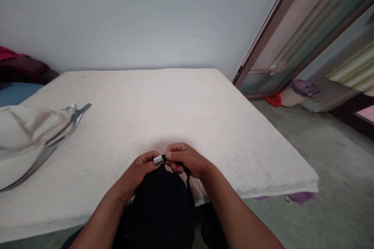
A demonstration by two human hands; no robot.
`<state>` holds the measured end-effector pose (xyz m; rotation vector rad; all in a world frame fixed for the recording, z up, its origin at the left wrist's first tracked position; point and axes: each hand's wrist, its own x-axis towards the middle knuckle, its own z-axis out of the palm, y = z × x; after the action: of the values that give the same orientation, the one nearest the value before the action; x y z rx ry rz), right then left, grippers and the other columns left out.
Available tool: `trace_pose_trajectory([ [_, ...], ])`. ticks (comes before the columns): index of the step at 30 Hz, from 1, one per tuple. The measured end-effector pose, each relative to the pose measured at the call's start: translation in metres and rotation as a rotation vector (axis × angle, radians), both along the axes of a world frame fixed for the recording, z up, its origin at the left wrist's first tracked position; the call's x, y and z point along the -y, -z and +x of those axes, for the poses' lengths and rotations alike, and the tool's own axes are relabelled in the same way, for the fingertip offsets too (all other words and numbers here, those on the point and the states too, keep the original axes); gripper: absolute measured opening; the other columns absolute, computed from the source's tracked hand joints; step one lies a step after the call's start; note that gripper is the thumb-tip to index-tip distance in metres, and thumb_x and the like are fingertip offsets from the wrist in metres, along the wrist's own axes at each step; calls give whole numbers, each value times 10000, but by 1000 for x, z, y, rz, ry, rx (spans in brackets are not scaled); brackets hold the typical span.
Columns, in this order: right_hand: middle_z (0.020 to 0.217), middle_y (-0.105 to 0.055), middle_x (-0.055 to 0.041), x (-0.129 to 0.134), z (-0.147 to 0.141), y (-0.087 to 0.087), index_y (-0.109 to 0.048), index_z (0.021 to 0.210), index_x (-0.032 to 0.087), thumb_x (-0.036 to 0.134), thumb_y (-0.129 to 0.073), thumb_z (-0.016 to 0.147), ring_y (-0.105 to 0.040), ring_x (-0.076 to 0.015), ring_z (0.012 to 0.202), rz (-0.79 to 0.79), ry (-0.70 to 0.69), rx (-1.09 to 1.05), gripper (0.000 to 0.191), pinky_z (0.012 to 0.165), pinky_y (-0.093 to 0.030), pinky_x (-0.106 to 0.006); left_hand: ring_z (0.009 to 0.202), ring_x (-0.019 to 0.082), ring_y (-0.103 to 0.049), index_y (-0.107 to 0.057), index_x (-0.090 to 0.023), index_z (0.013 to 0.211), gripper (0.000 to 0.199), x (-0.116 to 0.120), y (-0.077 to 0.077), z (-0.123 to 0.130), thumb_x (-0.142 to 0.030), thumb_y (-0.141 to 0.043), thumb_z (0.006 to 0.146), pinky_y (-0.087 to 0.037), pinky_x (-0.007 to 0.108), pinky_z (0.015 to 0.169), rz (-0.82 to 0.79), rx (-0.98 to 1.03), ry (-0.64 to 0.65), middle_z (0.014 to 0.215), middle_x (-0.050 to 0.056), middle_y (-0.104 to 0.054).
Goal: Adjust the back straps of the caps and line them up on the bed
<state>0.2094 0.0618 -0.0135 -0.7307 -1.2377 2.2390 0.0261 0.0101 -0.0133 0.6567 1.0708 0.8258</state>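
Beyond the right edge of the white cover [189, 113], down on the grey floor [336, 155], seen from the head: a pale bin [289, 96] with a purple liner [306, 87] over its rim, contents impossible to tell. Just beside it, on the side toward the brown door frame [271, 27], something red and bag-like [273, 100], equally impossible to see into. Farther right, a pale striped curtain [355, 70]. Below the near right corner of the cover, some purple cloth [302, 197], mostly hidden.

Along the left edge of the cover, a beige cap-like piece [29, 124] with a grey band [83, 109], cut off by the border of the view. Past the far left corner, a dark red bulk [23, 68], too partly in view to name.

Over the cover, near the middle of the near edge: left hand [143, 165] clamped on a silver clasp [158, 160], thumb against fingers. Close by, right hand [187, 157] pinched shut on a black strap [189, 186] right next to the clasp, thumb pressed to curled forefinger, with a length hanging below toward the near edge. Under both hands, overlapping that edge in view, rounded black cloth [163, 206], too dark for detail.
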Motion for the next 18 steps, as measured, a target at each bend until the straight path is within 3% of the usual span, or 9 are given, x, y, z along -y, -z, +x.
trace_pose_trajectory([
  [5, 515, -506, 53, 0, -1, 0, -538, 685, 147, 340, -644, 765, -372, -35, 394, -6, 17, -22, 234, 379, -238, -174, 490, 59, -530, -649, -197, 830, 136, -1, 1, -1, -268, -714, 735, -381, 146, 482, 19, 9, -14, 625, -27, -635],
  [9, 543, -521, 49, 1, -2, 0, -535, 727, 148, 313, -616, 793, -381, -34, 405, -23, 41, -83, 195, 394, -253, -172, 641, 103, -636, -656, -210, 862, 150, 1, -1, 2, -245, -721, 731, -466, 180, 615, 32, 83, -47, 751, 1, -701],
  [18, 556, -542, 51, 2, -2, 1, -566, 841, 149, 239, -610, 792, -416, -31, 388, -37, 47, -119, 112, 375, -272, -151, 747, 149, -671, -653, -215, 895, 95, 3, -10, 5, -269, -622, 823, -489, 243, 721, 137, 76, 40, 839, 29, -724],
])
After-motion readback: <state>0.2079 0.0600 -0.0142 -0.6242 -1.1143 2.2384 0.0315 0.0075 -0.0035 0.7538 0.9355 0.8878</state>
